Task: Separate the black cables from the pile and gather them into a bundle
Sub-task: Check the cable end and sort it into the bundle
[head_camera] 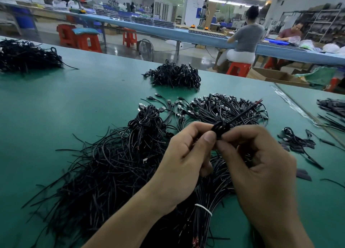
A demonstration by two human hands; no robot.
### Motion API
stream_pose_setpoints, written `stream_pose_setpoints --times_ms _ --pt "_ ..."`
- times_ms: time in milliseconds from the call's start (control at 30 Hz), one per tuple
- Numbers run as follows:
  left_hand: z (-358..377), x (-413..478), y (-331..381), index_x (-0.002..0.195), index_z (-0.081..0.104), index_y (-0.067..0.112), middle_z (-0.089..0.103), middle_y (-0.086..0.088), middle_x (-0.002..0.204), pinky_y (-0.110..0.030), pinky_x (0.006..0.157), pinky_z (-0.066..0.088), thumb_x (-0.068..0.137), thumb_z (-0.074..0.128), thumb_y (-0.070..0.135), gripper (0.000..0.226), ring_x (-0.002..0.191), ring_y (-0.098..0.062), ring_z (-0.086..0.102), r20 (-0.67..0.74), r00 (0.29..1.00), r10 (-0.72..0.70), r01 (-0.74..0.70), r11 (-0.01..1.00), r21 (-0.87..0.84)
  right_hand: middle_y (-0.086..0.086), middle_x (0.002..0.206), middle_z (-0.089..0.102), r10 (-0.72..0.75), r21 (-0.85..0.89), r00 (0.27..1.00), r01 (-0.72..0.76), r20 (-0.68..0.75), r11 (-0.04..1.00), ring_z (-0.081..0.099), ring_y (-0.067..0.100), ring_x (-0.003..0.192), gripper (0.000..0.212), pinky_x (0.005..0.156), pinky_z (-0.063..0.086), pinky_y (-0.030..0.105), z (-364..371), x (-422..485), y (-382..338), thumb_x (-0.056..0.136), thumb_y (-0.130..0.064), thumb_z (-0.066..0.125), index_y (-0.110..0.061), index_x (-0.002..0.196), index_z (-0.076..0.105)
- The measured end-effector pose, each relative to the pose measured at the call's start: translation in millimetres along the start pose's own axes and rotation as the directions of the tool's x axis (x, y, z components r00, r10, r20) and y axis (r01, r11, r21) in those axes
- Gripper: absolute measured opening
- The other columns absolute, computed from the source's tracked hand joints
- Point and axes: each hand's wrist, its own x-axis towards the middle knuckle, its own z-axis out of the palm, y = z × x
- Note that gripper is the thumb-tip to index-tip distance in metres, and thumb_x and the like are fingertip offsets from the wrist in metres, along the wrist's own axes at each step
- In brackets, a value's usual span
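A green bench [74, 102] in a busy workshop, heaped with black cables. Above the pile [115, 165], the left hand [183, 154] and right hand [261, 160] both pinch one looped cable [220, 128], thumbs meeting. It looks mid-separation; next it probably joins the tied bundle [203, 208] beneath the wrists.

This is a factory assembly hall. A wide green bench [74, 102] carries heaps of black cables [173, 76] from 9 to 3 o'clock. Beyond it a long blue bench [186, 33] crosses the hall at 12 o'clock. At 1 o'clock workers [246, 37] sit there on red plastic stools [238, 68]. Metal storage racks [321, 23] stand at 2 o'clock, with cardboard cartons [276, 76] on the floor nearer. A floor fan [145, 48] stands at 12 o'clock under ceiling strip lights [233, 2].
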Motion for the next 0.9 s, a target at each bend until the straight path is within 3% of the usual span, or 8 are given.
stream_pose_setpoints --times_ms 167,300,400,533,600,667,767,900 --pt "1 2 -3 0.104 0.065 0.019 0.066 0.009 0.081 -0.018 0.072 0.051 0.095 0.053 0.016 0.016 0.076 -0.004 0.062 -0.07 0.978 0.197 -0.189 0.977 0.103 0.001 0.082 0.069 0.291 0.422 0.957 -0.27 0.015 0.865 0.068 0.012 0.075 0.019 0.066 0.054 0.019 9 -4 -6 0.078 -0.023 0.074 -0.033 0.079 0.057" --pt "-6 3 3 0.108 0.065 0.018 0.068 0.005 0.098 -0.025 0.084 0.053 0.097 0.058 0.014 0.014 0.097 -0.018 0.068 -0.012 0.951 0.308 -0.305 0.945 0.12 0.001 0.074 0.068 0.42 0.765 0.86 -0.473 0.291 0.437 0.065 0.01 0.072 0.019 0.068 0.054 0.018 6 0 -9 0.066 -0.017 0.079 -0.022 0.073 0.062" --pt "-10 3 9 0.109 0.07 0.018 0.068 0.008 0.103 -0.035 0.086 0.05 0.094 0.06 0.017 0.018 0.099 -0.022 0.064 0.038 0.905 0.423 -0.414 0.857 0.306 0.006 0.073 0.067 0.395 0.832 0.788 -0.547 0.472 0.096 0.065 0.012 0.064 0.034 0.06 0.055 0.019 4 1 -6 0.054 -0.01 0.091 -0.014 0.074 0.065" --pt "-16 4 9 0.11 0.071 0.027 0.064 0.009 0.108 -0.038 0.088 0.044 0.093 0.063 0.021 0.019 0.102 -0.023 0.056 0.129 0.779 0.614 -0.558 0.584 0.59 0.009 0.069 0.064 0.404 0.813 0.726 -0.576 0.557 -0.086 0.063 0.013 0.057 0.067 0.049 0.051 0.02 7 1 -2 0.039 -0.006 0.098 -0.005 0.09 0.056" --pt "-17 4 8 0.112 0.071 0.026 0.056 0.002 0.102 -0.032 0.082 0.044 0.093 0.064 0.021 0.021 0.093 -0.023 0.054 0.099 0.783 0.615 -0.536 0.585 0.609 0.009 0.071 0.064 0.413 0.833 0.747 -0.551 0.521 -0.055 0.063 0.013 0.059 0.067 0.05 0.052 0.021 9 2 1 0.042 -0.006 0.097 -0.007 0.091 0.053" --pt "-15 4 6 0.116 0.07 0.02 0.06 -0.001 0.097 -0.026 0.078 0.048 0.095 0.062 0.016 0.023 0.09 -0.019 0.059 0.089 0.82 0.566 -0.51 0.651 0.561 0.007 0.073 0.065 0.432 0.862 0.791 -0.504 0.433 0.058 0.066 0.013 0.062 0.042 0.056 0.055 0.021 8 3 4 0.057 -0.004 0.089 -0.011 0.083 0.057" --pt "-8 2 6 0.12 0.068 0.011 0.071 -0.003 0.11 -0.034 0.086 0.055 0.101 0.051 0.015 0.025 0.103 -0.023 0.067 0.072 0.912 0.403 -0.403 0.851 0.337 0.004 0.078 0.068 0.421 0.849 0.859 -0.436 0.292 0.3 0.067 0.011 0.07 0.021 0.063 0.055 0.018 3 3 2 0.078 -0.001 0.068 -0.021 0.073 0.063" --pt "-5 2 9 0.104 0.069 0.018 0.073 0.005 0.094 -0.026 0.076 0.056 0.095 0.06 0.03 0.017 0.088 -0.013 0.069 0.025 0.965 0.261 -0.261 0.944 0.201 0.002 0.079 0.071 0.369 0.649 0.919 -0.366 0.138 0.667 0.068 0.01 0.076 0.018 0.069 0.055 0.016 -1 1 -6 0.071 -0.016 0.075 -0.028 0.072 0.062"
